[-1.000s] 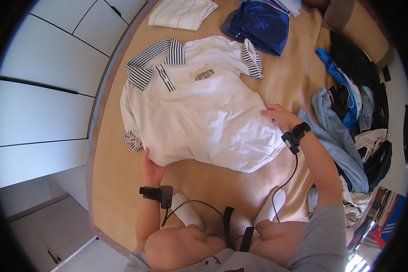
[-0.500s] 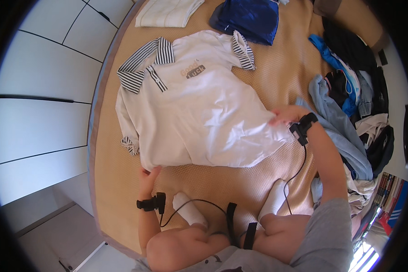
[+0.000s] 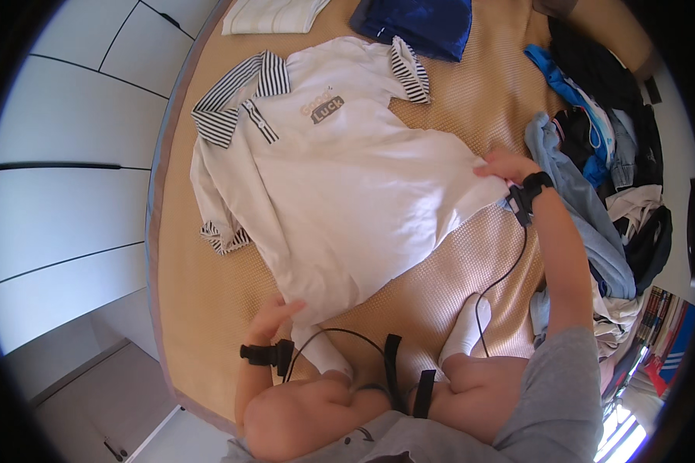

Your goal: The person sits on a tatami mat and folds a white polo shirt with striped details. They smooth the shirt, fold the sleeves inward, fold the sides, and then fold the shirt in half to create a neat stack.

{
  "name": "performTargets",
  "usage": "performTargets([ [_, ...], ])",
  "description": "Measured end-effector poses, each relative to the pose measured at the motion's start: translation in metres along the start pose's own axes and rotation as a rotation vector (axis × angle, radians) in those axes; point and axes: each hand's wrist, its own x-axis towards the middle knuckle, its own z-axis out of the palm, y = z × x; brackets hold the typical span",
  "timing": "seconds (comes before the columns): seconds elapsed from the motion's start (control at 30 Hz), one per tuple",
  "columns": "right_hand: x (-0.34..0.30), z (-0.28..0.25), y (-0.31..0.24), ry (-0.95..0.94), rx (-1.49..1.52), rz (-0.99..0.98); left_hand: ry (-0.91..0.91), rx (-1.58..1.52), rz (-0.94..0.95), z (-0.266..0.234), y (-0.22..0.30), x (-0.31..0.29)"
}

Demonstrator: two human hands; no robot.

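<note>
OK, your left hand [image 3: 274,315] and right hand [image 3: 503,164] each pinch the hem of the white polo shirt [image 3: 340,177], spread flat mid-mat [image 3: 455,262]. Keep the hem taut and level, collar far-left.

A woven tan mat [image 3: 455,255] carries a white polo shirt [image 3: 347,185], folded cream cloth [image 3: 274,14], blue garment [image 3: 421,23] and a clothes heap [image 3: 602,154].

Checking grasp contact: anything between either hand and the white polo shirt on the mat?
Nothing visible. The left hand grips the white polo shirt at its near hem corner, the right hand at the far hem corner, both directly on the fabric.
</note>
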Motion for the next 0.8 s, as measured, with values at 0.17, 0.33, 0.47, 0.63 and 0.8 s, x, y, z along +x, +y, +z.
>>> performTargets([
  [0.17, -0.008, 0.003, 0.012, -0.213, -0.050, 0.124, 0.110, 0.272, 0.401, 0.017, -0.045, -0.002],
  [0.33, 0.004, -0.007, 0.020, -0.271, -0.211, 0.033, 0.156, -0.038, 0.133, 0.016, -0.057, -0.011],
  [0.47, -0.038, -0.028, -0.019, -0.194, 0.055, -0.118, 0.215, -0.242, 0.087, -0.004, -0.021, -0.059],
  [0.63, -0.082, -0.046, -0.043, -0.184, 0.195, -0.292, 0.203, -0.678, 0.285, -0.011, 0.007, -0.083],
  [0.8, -0.034, -0.022, 0.003, -0.239, -0.439, 0.052, 0.005, -0.603, -0.105, 0.000, -0.056, -0.035],
])
